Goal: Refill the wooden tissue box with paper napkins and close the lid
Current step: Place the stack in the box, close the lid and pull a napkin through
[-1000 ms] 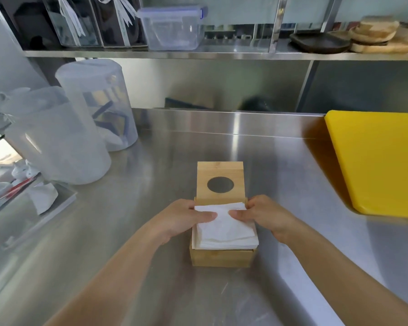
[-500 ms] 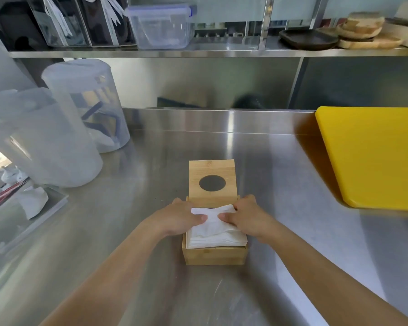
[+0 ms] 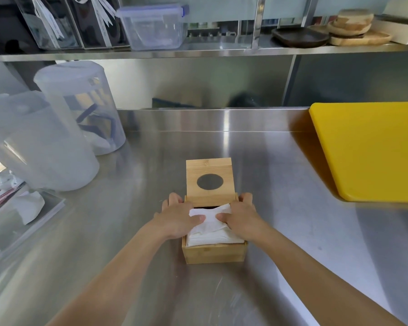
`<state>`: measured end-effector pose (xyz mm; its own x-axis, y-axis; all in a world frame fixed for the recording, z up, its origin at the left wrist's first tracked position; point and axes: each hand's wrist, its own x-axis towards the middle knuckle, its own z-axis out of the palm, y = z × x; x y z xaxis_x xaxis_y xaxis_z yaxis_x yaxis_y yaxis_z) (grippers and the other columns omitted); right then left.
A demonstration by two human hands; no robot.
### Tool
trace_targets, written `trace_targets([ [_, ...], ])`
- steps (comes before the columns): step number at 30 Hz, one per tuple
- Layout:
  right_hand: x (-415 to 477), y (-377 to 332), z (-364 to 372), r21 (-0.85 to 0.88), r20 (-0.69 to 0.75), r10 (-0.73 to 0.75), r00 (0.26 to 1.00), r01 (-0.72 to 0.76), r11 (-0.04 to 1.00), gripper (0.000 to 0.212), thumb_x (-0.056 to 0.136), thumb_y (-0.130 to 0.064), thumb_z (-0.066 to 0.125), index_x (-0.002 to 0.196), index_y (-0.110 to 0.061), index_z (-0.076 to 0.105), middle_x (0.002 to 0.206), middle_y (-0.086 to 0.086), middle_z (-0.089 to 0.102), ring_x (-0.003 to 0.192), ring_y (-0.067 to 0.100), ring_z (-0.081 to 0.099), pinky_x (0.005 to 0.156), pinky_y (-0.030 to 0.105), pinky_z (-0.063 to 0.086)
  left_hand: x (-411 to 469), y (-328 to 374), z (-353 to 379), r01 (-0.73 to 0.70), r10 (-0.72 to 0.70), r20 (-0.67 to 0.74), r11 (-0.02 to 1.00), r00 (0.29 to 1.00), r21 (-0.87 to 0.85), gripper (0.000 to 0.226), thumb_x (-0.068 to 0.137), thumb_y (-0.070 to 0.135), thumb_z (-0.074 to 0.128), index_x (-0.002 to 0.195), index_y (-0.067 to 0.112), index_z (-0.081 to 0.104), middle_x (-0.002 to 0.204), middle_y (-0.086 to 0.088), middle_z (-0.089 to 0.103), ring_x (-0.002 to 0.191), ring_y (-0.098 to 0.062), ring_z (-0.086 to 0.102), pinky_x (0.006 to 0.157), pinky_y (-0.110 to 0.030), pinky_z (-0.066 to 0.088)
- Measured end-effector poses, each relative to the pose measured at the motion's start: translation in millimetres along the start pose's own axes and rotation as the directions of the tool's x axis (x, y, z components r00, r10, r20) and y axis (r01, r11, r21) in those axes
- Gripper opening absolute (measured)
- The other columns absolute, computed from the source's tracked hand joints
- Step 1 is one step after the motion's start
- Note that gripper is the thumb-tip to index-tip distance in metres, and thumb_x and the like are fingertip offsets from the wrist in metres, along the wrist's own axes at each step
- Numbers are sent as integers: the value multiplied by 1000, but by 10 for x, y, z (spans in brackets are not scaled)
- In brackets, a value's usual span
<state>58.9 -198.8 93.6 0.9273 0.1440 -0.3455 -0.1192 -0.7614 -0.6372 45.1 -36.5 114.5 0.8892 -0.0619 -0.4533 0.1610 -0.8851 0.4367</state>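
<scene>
A brushed stainless-steel counter [image 3: 132, 231] fills the view, backed by a steel splash wall and a shelf of containers above.

On it, the fingers of both hands are bent down and pressing: the left thumb and the right thumb meet near the middle of a stack of white folded paper napkins [image 3: 212, 234], while the remaining fingers curl over the box's side walls at 9 and 3 o'clock. Neither hand grips the paper; they flatten it, judging by the crumpled top sheet, so the stack will sit below the rim. The left hand [image 3: 178, 216] and right hand [image 3: 242, 216] brace the walls, likely to keep the light box from sliding on the slick steel.

The square light-wood tissue box [image 3: 213, 254] sits at the counter's centre, just in front of the person. Its flat wooden lid with an oval dispensing hole [image 3: 210, 182] is drawn back toward 12 o'clock, apparently slid in grooves, leaving most of the opening clear for loading. The napkins' far edge rises near the lid's front edge; it could snag if the lid is drawn shut before it is tucked.

At 2 o'clock lies a yellow plastic cutting board [image 3: 372, 149]; at 10 o'clock stand two frosted plastic lidded tubs [image 3: 57, 137], well apart from the work.
</scene>
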Motion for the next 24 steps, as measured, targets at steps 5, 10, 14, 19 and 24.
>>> trace_targets([
  [5, -27, 34, 47, 10, -28, -43, 999, 43, 999, 32, 95, -29, 47, 114, -3, 49, 131, 6, 24, 119, 19, 30, 104, 27, 30, -14, 8, 26, -12, 10, -30, 999, 1000, -49, 28, 90, 41, 46, 66, 29, 35, 114, -1, 28, 115, -19, 27, 106, -42, 30],
  [10, -43, 37, 76, -32, -46, -44, 998, 43, 999, 33, 96, -30, 46, 114, -3, 49, 133, 6, 23, 124, 20, 25, 106, 31, 29, 13, 0, 52, -12, 14, -54, 999, 998, 36, 26, 90, 43, 45, 72, 24, 39, 114, -1, 28, 116, -21, 27, 105, -42, 30],
  [14, -48, 52, 105, -92, -55, -22, 998, 17, 996, 31, 95, -32, 46, 112, -7, 52, 133, 6, 24, 124, 22, 24, 107, 38, 30, 32, 5, 92, -14, 29, -91, 987, 995, 160, 26, 90, 46, 42, 86, 20, 44, 119, -1, 27, 117, -23, 27, 102, -39, 26],
  [19, -42, 60, 155, -177, -115, -13, 993, -7, 984, 25, 94, -36, 46, 98, -12, 51, 135, 5, 25, 125, 22, 26, 103, 38, 28, 62, -42, 209, -24, 47, -149, 988, 988, 153, 25, 91, 44, 43, 89, 19, 43, 130, -4, 23, 122, -25, 24, 102, -40, 22],
  [24, -32, 59, 163, -293, -141, 15, 990, -56, 955, 24, 91, -41, 49, 83, -19, 47, 128, 4, 33, 119, 23, 32, 97, 41, 32, 78, -64, 275, -8, 62, -208, 968, 976, 249, 36, 90, 49, 41, 109, 19, 51, 137, -6, 23, 127, -25, 21, 104, -40, 21],
])
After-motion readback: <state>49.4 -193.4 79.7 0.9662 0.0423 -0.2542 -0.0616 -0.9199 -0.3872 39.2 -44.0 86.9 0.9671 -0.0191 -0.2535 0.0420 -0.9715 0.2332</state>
